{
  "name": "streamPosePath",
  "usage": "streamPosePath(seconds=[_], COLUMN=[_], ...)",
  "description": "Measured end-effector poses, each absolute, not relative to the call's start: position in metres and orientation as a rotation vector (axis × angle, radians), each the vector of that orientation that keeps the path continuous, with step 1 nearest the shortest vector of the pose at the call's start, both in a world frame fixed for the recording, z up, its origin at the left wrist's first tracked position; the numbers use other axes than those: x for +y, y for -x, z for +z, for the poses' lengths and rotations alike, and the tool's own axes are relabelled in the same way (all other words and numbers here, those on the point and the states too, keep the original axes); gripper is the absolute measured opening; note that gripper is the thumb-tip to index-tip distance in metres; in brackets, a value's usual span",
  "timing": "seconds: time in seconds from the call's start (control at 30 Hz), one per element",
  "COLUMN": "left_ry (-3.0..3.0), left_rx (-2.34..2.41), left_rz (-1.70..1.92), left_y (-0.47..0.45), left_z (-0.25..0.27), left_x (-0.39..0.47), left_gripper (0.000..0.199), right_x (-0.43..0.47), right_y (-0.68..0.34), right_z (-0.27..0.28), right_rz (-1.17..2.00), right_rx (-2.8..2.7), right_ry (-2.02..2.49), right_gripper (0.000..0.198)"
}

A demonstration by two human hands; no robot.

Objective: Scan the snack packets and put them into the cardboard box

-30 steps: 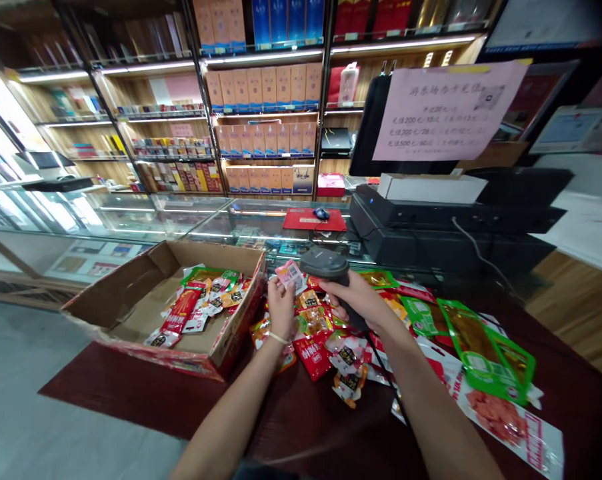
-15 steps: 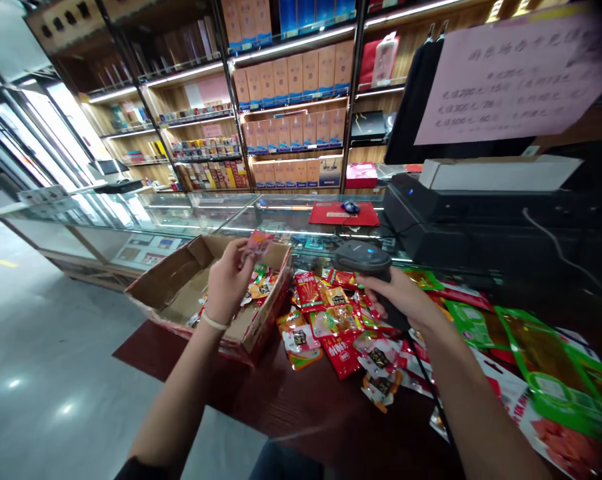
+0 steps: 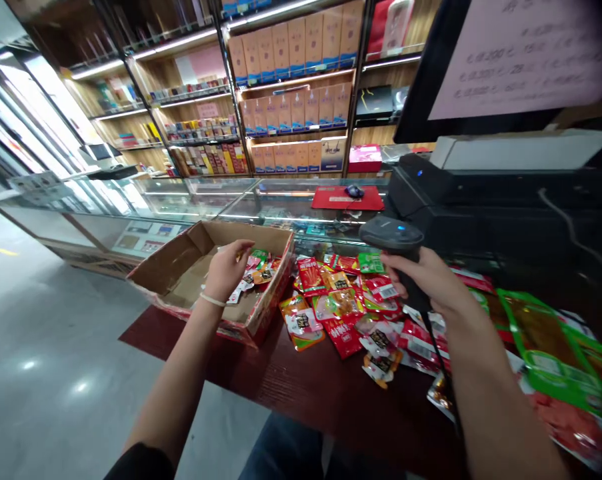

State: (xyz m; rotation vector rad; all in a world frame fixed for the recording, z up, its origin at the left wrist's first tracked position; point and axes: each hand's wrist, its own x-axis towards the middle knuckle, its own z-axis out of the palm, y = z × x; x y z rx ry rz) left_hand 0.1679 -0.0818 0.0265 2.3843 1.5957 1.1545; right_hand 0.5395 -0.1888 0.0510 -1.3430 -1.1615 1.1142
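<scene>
My left hand (image 3: 228, 270) hovers over the right part of an open cardboard box (image 3: 181, 267), its fingers loosely bent and apart, with nothing seen in them. Small snack packets (image 3: 261, 273) lie in the box beneath and beside it. My right hand (image 3: 421, 277) is wrapped round the handle of a black barcode scanner (image 3: 393, 232), whose blue light is lit and whose cable hangs down past my wrist. Under the scanner, a heap of red and orange snack packets (image 3: 338, 303) covers part of the dark red tabletop (image 3: 301, 393).
Larger green-edged food bags (image 3: 555, 353) lie at the right. Behind stand a black monitor (image 3: 415, 100) with a pink paper sign (image 3: 521, 67) and a white box (image 3: 521, 152). A glass counter (image 3: 201, 200) runs across the back, bearing a red mat (image 3: 331, 197).
The red packet that my left hand held over the box has left its fingers. My right hand, still holding the scanner, has moved slightly right. The camera view has tilted downward.
</scene>
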Motion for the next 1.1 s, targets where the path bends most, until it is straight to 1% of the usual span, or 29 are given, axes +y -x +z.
streamPosePath(seconds=[0.13, 0.3, 0.37, 0.47, 0.63, 0.73, 0.83, 1.0, 1.03, 1.1], left_ry=[-2.617, -2.88, -2.917, -2.927, -2.916, -2.892, -2.881, -2.857, -2.843, -2.844], left_rx=[1.495, 0.928, 0.742, 0.624, 0.667, 0.693, 0.69, 0.997, 1.041, 1.03], left_rz=[1.056, 0.666, 0.567, 0.432, 0.282, 0.288, 0.332, 0.432, 0.433, 0.436], left_y=[-0.19, -0.264, -0.303, -0.359, -0.436, -0.474, -0.504, -0.525, -0.525, -0.522], left_z=[0.043, 0.066, 0.063, 0.046, 0.007, -0.012, -0.027, -0.039, -0.04, -0.041], left_x=[-0.097, -0.114, -0.112, -0.1, -0.082, -0.081, -0.088, -0.102, -0.103, -0.104], left_gripper=[0.032, 0.034, 0.034, 0.035, 0.04, 0.045, 0.045, 0.06, 0.06, 0.054], right_x=[-0.198, -0.213, -0.218, -0.225, -0.235, -0.244, -0.252, -0.259, -0.259, -0.259], right_y=[-0.559, -0.587, -0.598, -0.611, -0.634, -0.647, -0.657, -0.665, -0.666, -0.666], right_z=[0.061, 0.068, 0.068, 0.067, 0.062, 0.061, 0.062, 0.062, 0.062, 0.062], right_rz=[0.997, 0.905, 0.879, 0.868, 0.827, 0.784, 0.765, 0.747, 0.744, 0.742], right_rx=[-1.131, -1.014, -1.011, -1.023, -1.021, -0.979, -0.942, -0.903, -0.897, -0.893], right_ry=[1.323, 1.276, 1.277, 1.28, 1.285, 1.31, 1.316, 1.269, 1.263, 1.254], right_gripper=[0.037, 0.032, 0.031, 0.03, 0.029, 0.028, 0.027, 0.028, 0.028, 0.027])
